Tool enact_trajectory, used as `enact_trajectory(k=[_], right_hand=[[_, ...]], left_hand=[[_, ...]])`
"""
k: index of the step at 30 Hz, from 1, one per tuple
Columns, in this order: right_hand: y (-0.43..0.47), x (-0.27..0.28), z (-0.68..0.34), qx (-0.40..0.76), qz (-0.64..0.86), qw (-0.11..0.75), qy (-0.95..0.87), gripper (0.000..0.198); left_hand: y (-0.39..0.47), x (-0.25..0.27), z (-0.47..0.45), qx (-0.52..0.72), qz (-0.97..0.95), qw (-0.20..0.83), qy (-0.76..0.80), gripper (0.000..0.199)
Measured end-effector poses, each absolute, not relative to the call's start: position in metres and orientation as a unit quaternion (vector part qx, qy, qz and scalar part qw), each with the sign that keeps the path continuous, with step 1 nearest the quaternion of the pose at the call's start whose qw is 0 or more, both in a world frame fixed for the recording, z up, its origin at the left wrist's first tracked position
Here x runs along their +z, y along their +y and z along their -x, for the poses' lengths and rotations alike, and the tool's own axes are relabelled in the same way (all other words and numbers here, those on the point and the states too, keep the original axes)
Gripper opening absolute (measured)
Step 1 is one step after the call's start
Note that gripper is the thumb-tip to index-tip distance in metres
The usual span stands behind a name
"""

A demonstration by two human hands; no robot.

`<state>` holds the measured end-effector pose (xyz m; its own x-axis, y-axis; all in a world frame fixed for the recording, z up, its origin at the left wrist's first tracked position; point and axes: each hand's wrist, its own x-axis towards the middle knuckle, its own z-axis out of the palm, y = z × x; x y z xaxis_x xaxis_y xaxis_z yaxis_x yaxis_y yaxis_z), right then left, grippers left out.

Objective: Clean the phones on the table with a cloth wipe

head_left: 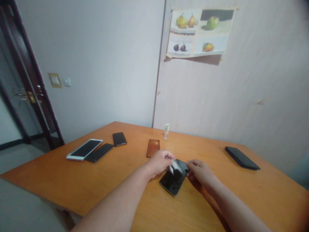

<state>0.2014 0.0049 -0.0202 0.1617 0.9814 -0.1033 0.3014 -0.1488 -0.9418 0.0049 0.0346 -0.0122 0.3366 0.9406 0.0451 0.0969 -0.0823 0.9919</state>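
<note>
In the head view, there was your left hand, right over the phone, thumb and fingers pinched on a crumpled white wipe! The wipe sat over the far part of the dark, glossy screen. And in from the right came your right hand, fingers curled, tips at the right edge of the phone near its far end; whether they gripped it or merely rested there, I couldn't tell. The phone itself lay between your hands on the near side of the table, screen up, slanted with its far end toward the right.

Just beyond your left hand, look, lay a brown case, and farther off, near the wall, a small clear bottle stood upright. Over on the left was quite a cluster: a white tablet, a black phone close along its right side, and a dark device a little farther back. Way out on the right, well apart from your hands, a black slab lay at a slant. High on the far wall hung a fruit poster, and at far left stood a dark door.
</note>
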Motion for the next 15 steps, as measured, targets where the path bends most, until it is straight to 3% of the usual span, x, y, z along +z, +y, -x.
enact_trajectory(k=[15], right_hand=[[0.011, -0.031, -0.205, 0.463, 0.626, 0.411, -0.474, 0.015]], left_hand=[[0.029, -0.019, -0.013, 0.371, -0.631, 0.555, 0.395, 0.028]])
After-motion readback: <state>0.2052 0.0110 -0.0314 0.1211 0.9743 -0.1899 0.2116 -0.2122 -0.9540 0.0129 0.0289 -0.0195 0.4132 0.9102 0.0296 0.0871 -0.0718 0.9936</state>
